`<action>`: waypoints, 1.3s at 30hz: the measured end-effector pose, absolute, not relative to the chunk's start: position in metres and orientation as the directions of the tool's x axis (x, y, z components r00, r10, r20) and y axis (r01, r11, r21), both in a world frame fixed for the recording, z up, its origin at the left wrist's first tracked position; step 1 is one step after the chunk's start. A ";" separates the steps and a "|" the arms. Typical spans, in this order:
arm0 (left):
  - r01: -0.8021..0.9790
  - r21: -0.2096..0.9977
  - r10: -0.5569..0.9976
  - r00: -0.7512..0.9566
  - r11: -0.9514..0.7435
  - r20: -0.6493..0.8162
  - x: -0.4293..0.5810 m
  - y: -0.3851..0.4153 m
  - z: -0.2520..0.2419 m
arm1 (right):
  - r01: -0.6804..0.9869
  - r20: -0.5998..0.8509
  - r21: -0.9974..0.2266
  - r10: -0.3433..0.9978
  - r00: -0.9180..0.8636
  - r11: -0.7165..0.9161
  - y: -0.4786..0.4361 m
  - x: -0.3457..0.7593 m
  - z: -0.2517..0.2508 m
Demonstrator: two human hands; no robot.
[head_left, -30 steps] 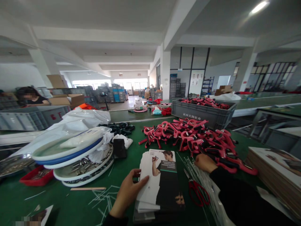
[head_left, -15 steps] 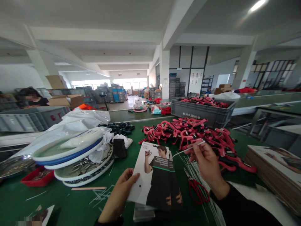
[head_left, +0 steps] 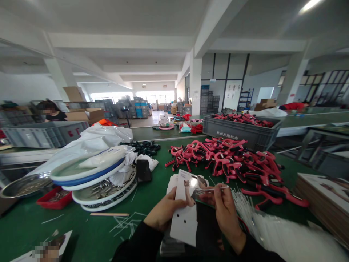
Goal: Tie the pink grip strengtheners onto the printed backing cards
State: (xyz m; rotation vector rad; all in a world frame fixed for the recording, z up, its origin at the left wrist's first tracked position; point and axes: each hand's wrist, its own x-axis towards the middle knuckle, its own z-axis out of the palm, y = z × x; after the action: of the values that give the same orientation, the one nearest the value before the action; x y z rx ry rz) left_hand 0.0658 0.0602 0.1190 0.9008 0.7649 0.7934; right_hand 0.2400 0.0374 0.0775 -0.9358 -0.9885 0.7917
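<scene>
My left hand [head_left: 163,209] is closed on the left edge of a printed cardboard card [head_left: 182,231], which is tilted and has small punched holes in its white part. My right hand [head_left: 228,216] pinches a thin white tie [head_left: 209,188] that lies across the upper part of the card. More cards [head_left: 171,245] are stacked beneath. Beside my right hand is a bundle of white ties [head_left: 244,203], blurred toward the right. A red scissors handle [head_left: 244,224] shows only partly behind that hand. Pink hand grips [head_left: 226,160] lie heaped beyond both hands.
A grey crate [head_left: 237,133] of pink grips stands behind the heap. To the left are stacked round trays [head_left: 79,198] with metal parts and a red tray [head_left: 50,200]. A card stack [head_left: 319,207] stands at right. Two people [head_left: 53,112] are farther off.
My right hand has come down and left, bringing the white tie to the card. The card has turned in my left hand, and the scissors are now mostly hidden.
</scene>
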 end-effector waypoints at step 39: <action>-0.659 0.747 0.997 0.061 0.083 -0.057 0.085 0.045 0.100 | 0.566 0.606 -0.738 0.731 0.315 0.368 0.022 0.244 0.116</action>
State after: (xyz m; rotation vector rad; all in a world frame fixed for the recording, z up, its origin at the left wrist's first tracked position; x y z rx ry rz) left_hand 0.0849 0.0453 0.1004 0.6328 0.6757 1.3878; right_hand 0.2440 0.0217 0.1158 -1.2990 -1.3539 0.1628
